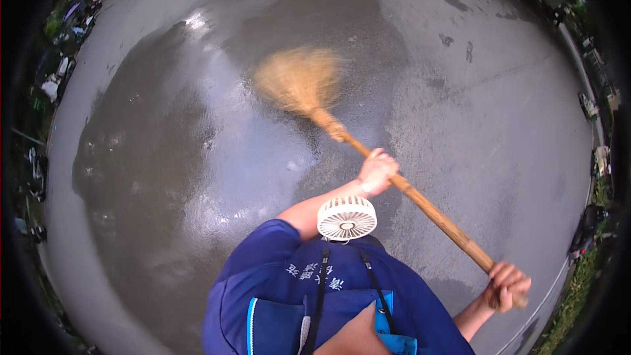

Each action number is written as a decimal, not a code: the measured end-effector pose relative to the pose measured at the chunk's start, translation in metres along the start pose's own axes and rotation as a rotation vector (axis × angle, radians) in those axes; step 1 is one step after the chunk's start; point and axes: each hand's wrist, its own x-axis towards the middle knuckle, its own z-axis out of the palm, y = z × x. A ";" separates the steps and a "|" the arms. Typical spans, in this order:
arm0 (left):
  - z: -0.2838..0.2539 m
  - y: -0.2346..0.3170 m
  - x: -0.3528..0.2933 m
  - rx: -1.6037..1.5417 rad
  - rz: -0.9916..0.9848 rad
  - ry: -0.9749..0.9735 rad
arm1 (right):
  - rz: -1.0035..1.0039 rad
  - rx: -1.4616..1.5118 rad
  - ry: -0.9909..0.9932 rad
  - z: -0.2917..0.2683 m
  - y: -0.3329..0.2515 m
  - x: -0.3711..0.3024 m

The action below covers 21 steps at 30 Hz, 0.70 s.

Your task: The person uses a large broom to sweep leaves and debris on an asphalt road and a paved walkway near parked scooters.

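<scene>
A broom with a bamboo handle [440,219] slants across the view, from upper left to lower right. Its straw head [299,79] is fanned out and smeared by motion over the wet pavement [355,33]. My left hand [378,171] is wrapped round the handle below the broom head. Near the handle's butt end, at the lower right, my right hand [509,285] is closed round it, and a short stub of the handle sticks out past the fingers.
A small white fan [346,217] hangs at my chest over a blue top [263,266]. Pale dry pavement [499,125] lies to the right. Grass [578,286] and parked vehicles [586,230] line the right edge; blurred objects and greenery line the left.
</scene>
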 end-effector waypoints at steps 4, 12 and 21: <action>-0.024 -0.079 -0.030 0.191 -0.290 0.025 | 0.368 0.186 -0.088 -0.006 0.130 0.076; -0.080 -0.324 -0.186 0.624 -1.168 -0.036 | 0.829 0.340 -0.731 0.204 0.452 0.206; 0.030 -0.458 0.117 0.140 -0.584 -0.373 | 0.800 0.032 -0.061 0.141 0.472 0.412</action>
